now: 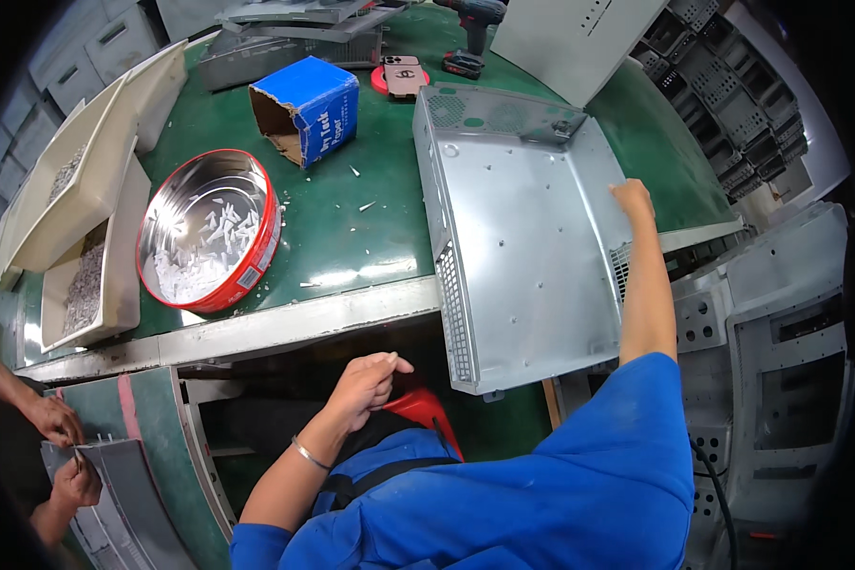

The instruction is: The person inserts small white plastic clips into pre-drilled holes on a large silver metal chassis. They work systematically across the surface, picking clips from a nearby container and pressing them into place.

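A shallow grey metal chassis [532, 247] lies open side up at the right, its near end jutting past the table's front edge. Small studs dot its floor, and vent holes pierce its walls. My right hand [634, 199] is closed over the top edge of its right wall. My left hand [364, 385] hovers over my lap, apart from the chassis, with thumb and fingers pinched together. Whatever may be in that pinch is too small to make out. Left of the chassis stands a round red-rimmed tin [256, 261] with small white cone-shaped pieces [228, 228] inside.
A torn blue cardboard box [328, 104], a phone [404, 80] and a cordless drill [472, 38] sit farther back on the green table [380, 237]. Cream bins [114, 266] of small parts line the left. A co-worker's hands [66, 456] hold a grey panel [123, 503] at lower left.
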Motion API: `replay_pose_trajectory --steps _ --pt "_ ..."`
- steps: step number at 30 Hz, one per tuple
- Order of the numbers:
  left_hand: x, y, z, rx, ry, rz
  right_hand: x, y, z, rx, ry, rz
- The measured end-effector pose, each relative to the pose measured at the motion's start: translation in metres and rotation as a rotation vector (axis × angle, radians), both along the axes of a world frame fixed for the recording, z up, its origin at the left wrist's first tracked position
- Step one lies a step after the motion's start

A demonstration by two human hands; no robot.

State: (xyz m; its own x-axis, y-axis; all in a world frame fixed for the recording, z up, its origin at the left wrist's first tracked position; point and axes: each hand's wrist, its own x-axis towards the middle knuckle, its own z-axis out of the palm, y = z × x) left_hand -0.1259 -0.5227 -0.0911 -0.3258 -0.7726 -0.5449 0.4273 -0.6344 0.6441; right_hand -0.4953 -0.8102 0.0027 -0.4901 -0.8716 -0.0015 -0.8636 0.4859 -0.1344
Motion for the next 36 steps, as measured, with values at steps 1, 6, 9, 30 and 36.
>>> replay_pose_trajectory --steps 1,6,9,30,36 --pt "-0.005 -0.004 -0.002 0.007 -0.007 -0.021 -0.004 0.000 -0.001 -0.026 -0.018 0.002" --pt "-0.028 -0.013 -0.020 0.002 0.030 -0.055 -0.026 0.003 -0.006 -0.110 -0.134 0.051" --pt "-0.042 -0.020 -0.023 0.057 0.072 0.028 -0.013 0.021 -0.002 -0.227 -0.096 0.004" --pt "-0.057 -0.044 -0.037 -0.332 -0.174 0.005 -0.056 0.031 -0.026 -0.545 -0.319 0.335" --pt "-0.047 -0.008 -0.054 -0.436 -0.265 -0.049 -0.044 0.043 -0.035 -0.403 -0.302 0.372"
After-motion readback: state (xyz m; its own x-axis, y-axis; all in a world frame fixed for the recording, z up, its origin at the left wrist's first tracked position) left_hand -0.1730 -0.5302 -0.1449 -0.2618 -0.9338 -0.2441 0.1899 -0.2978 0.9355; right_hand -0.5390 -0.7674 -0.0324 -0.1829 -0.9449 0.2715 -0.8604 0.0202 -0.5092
